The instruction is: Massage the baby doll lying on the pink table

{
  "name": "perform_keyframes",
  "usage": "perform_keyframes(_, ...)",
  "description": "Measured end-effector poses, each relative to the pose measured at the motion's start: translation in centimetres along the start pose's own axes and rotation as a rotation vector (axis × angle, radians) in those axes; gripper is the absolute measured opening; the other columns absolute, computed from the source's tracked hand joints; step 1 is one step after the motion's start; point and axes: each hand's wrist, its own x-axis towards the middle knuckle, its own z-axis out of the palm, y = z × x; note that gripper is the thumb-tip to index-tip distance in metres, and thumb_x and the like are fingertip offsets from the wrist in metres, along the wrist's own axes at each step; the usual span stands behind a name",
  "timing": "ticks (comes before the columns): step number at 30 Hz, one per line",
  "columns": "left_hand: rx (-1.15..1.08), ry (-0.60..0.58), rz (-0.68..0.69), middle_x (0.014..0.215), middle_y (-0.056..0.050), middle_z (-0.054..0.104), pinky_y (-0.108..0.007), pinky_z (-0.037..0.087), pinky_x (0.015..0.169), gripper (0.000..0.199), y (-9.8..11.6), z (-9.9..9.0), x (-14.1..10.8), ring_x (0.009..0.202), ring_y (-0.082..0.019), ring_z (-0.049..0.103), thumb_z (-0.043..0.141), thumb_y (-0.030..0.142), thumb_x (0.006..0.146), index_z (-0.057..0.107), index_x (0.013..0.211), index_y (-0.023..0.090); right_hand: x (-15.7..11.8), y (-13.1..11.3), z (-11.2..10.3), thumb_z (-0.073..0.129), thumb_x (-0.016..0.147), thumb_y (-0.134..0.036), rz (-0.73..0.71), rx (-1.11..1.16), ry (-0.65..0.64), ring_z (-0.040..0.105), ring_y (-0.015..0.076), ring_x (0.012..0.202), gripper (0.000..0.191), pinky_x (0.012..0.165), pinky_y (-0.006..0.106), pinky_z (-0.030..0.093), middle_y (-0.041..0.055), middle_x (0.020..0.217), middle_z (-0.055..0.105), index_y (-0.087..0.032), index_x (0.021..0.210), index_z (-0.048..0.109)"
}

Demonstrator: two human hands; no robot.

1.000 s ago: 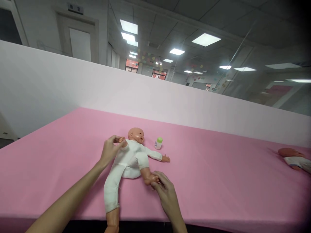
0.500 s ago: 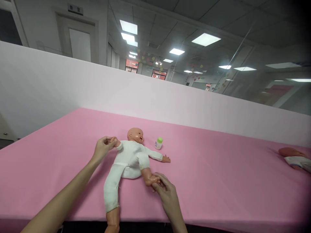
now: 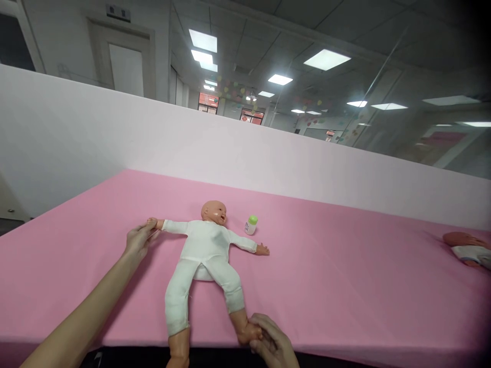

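Note:
A baby doll (image 3: 207, 243) in a white cloth suit lies on its back on the pink table surface (image 3: 330, 286), head toward the far wall. My left hand (image 3: 138, 239) is closed on the doll's hand at the left, and that arm stretches straight out sideways. At the near edge, my right hand (image 3: 271, 340) grips the doll's bare foot on the right side, with that leg extended. The doll's other leg hangs over the front edge. Its other arm lies free, pointing right. Near the doll's head stands a small white bottle with a green cap (image 3: 251, 225).
A second doll (image 3: 466, 248) lies at the far right, partly cut off by the frame. Behind the table runs a low white partition (image 3: 245, 153) with glass above it. The table's front edge passes just under my hands.
My left hand has moved left, drawing the doll's bent arm out straight. My right hand has come down toward me, and the raised, bent leg is now extended.

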Motion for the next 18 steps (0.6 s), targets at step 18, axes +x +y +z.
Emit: perform_keyframes(18,0.681,-0.499,0.622,0.094,-0.006,0.077,-0.035,0.055,0.082,0.021,-3.7,6.8,-6.7,0.089,-0.023,0.072,0.068,0.040,0.086,0.071,0.090,0.020,8.7,-5.3,8.8,0.081,0.077,-0.044,-0.174,0.136,0.000,0.068,0.0264,0.089,0.037,0.081,0.035,0.057,0.0107,0.098,0.075,-0.017,0.102,0.078)
